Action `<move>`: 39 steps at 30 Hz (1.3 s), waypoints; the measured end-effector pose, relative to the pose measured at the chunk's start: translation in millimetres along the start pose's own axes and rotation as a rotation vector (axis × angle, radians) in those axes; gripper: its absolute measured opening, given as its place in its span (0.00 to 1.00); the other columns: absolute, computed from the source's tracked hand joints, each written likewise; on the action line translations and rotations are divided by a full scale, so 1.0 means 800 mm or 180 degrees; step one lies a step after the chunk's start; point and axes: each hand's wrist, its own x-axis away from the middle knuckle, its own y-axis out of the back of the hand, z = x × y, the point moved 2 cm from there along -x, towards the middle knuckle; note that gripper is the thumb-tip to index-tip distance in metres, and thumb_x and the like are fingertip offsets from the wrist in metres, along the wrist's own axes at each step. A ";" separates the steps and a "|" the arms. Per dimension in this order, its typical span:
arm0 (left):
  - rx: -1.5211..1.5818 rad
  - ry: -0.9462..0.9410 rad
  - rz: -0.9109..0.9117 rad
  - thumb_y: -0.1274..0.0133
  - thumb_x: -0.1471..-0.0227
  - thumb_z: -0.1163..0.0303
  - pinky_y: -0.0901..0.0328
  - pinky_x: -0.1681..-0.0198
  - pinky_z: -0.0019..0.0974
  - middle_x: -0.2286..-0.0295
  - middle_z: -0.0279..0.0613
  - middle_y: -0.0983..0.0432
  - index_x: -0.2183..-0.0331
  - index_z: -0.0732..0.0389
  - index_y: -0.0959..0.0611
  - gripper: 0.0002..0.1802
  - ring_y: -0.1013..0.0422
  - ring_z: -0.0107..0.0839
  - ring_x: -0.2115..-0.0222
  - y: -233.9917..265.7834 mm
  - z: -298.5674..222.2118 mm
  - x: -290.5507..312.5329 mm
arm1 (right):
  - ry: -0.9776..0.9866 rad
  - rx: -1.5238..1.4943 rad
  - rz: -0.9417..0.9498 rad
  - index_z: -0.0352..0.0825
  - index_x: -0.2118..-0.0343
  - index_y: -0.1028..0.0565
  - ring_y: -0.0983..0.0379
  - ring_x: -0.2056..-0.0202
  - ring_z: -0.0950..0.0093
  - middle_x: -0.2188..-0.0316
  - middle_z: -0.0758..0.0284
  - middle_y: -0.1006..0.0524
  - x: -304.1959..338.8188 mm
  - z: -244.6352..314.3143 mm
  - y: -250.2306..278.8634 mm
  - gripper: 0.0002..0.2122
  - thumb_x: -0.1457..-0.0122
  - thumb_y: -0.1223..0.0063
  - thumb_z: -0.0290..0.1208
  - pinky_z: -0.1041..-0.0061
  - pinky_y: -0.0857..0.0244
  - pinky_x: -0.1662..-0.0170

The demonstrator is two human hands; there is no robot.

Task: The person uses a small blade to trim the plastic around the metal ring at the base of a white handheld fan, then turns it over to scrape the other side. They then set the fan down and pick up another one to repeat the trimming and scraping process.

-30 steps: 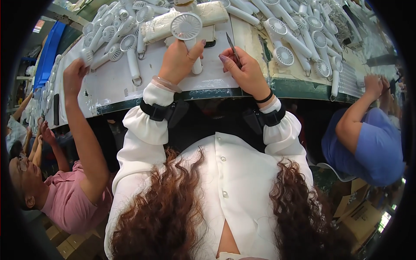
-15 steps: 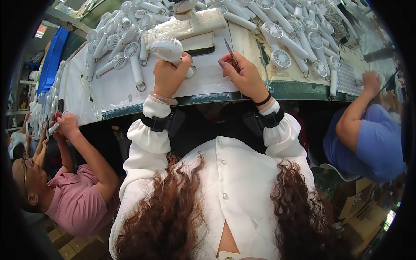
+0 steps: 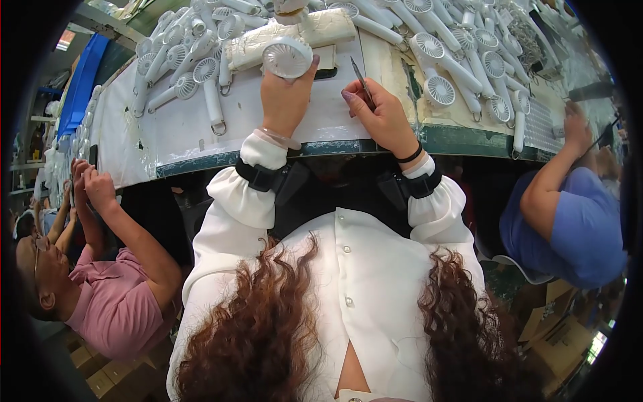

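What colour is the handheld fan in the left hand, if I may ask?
The handheld fan in the left hand is white; see the head view.

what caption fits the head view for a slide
Left hand holding a white handheld fan, right hand a pointed metal tool.

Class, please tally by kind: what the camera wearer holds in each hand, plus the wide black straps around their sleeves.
Fan, in the left hand: 1
Pointed tool, in the right hand: 1
Wide black straps, one on each sleeve: 2
Total: 4
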 end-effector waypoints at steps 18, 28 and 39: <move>-0.0247 -0.0342 0.0041 0.38 0.46 0.64 0.31 0.60 0.34 0.65 0.41 0.18 0.59 0.64 0.21 0.18 0.23 0.32 0.65 -0.012 -0.006 0.006 | 0.0036 -0.0275 -0.0228 0.32 0.61 0.26 0.32 0.74 0.86 0.77 0.74 0.27 -0.001 -0.006 0.001 0.08 0.34 0.48 0.32 0.85 0.38 0.69; 0.0839 -0.0081 0.1082 0.48 0.41 0.74 0.32 0.57 0.33 0.69 0.35 0.24 0.63 0.66 0.20 0.06 0.28 0.25 0.66 0.011 -0.004 0.021 | -0.0049 -0.0094 -0.0161 0.32 0.60 0.25 0.31 0.73 0.86 0.74 0.74 0.26 -0.005 -0.003 0.004 0.08 0.35 0.47 0.32 0.85 0.37 0.68; 0.0670 -0.0222 0.1597 0.47 0.41 0.73 0.33 0.55 0.32 0.65 0.34 0.25 0.60 0.65 0.22 0.08 0.29 0.24 0.62 0.023 -0.009 0.020 | -0.0011 -0.0126 -0.0141 0.32 0.60 0.26 0.31 0.73 0.86 0.74 0.74 0.26 -0.001 -0.005 0.001 0.08 0.35 0.46 0.32 0.85 0.36 0.67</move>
